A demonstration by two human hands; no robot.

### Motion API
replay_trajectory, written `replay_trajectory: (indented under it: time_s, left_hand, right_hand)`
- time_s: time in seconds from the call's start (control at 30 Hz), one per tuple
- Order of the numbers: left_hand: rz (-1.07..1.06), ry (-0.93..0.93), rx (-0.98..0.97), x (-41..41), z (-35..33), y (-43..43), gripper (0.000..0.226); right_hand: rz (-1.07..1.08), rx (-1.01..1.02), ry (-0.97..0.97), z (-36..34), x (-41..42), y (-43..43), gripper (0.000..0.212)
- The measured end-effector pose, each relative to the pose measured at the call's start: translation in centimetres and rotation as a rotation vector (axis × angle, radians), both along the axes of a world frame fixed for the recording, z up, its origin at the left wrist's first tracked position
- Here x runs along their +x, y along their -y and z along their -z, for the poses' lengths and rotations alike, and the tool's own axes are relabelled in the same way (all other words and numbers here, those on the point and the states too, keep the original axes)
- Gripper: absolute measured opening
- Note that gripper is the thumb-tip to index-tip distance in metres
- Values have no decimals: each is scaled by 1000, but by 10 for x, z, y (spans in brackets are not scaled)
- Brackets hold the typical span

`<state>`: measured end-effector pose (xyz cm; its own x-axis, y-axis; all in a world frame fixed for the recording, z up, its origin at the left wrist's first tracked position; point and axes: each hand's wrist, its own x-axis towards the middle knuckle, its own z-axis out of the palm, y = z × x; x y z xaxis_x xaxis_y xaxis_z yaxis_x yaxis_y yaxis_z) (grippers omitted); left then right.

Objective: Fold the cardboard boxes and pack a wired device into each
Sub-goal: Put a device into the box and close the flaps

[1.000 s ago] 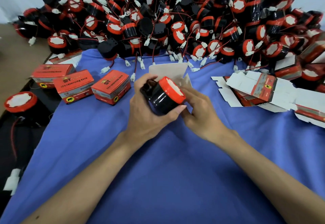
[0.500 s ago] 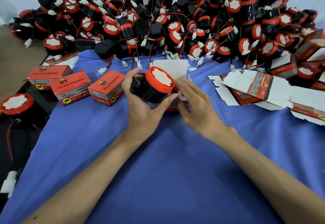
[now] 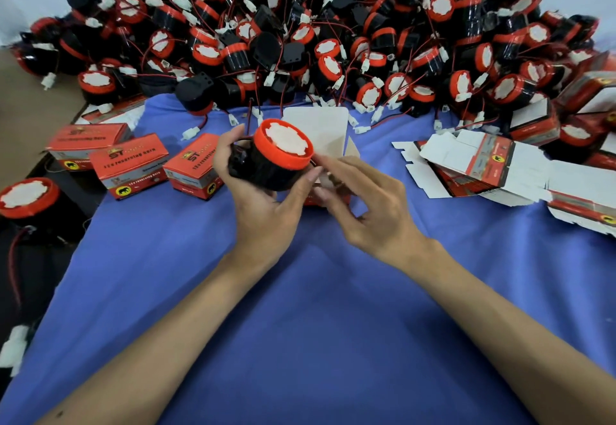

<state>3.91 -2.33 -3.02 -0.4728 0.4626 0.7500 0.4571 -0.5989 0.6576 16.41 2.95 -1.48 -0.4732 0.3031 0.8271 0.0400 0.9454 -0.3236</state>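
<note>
My left hand (image 3: 266, 211) grips a black wired device (image 3: 273, 161) with a red rim and a white face, tilted so the face points up and toward me. Just behind and right of it stands an open red cardboard box (image 3: 316, 128), its white lid flap upright. My right hand (image 3: 370, 214) is at the box's right side, thumb and forefinger pinching a side flap, though blur hides the exact contact. Most of the box body is hidden by both hands.
A big heap of the same devices (image 3: 333, 41) with red wires fills the back of the blue cloth (image 3: 300, 324). Three closed red boxes (image 3: 133, 164) stand at the left. Flat unfolded boxes (image 3: 483, 164) lie at the right. One device (image 3: 26, 194) sits at the far left edge.
My left hand has raised the device and turned its white face upward, close over the open box. My right hand has slid slightly right along the box.
</note>
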Motion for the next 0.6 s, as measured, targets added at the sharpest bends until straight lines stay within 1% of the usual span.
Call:
replay_trajectory:
  time_s: [0.07,0.17,0.23,0.27,0.33,0.4,0.47,0.53,0.6]
  left_hand:
    - [-14,-8,23,2,-1,0,79]
    - [-35,21,53,6,-4,2,76]
    - [-26,65,45,4,-4,2,73]
    - [-5,101,32,2,-4,3,72]
    - [60,187,1,2,-8,7,71]
    - [93,177,-7,3,-11,11,69]
    - [171,112,3,0,-8,10,67]
    - [285,153,-9,0,-9,11,62]
    - [372,212,-23,2,-11,14,62]
  right_hand:
    - [-95,-75,-17,-4,6,-1,40]
    - [-265,-278,73,-11,15,-1,57]
    - [-294,-346,121,-12,14,1,64]
    - [-277,-332,122,-11,12,2,63]
    - [-198,-198,84,-6,9,0,50]
    - [-150,-69,33,-3,8,-3,38]
    - [-141,-26,1,-4,6,-2,33]
    - [-140,0,-21,-4,5,-1,26]
    - [-119,34,-44,-4,4,1,17]
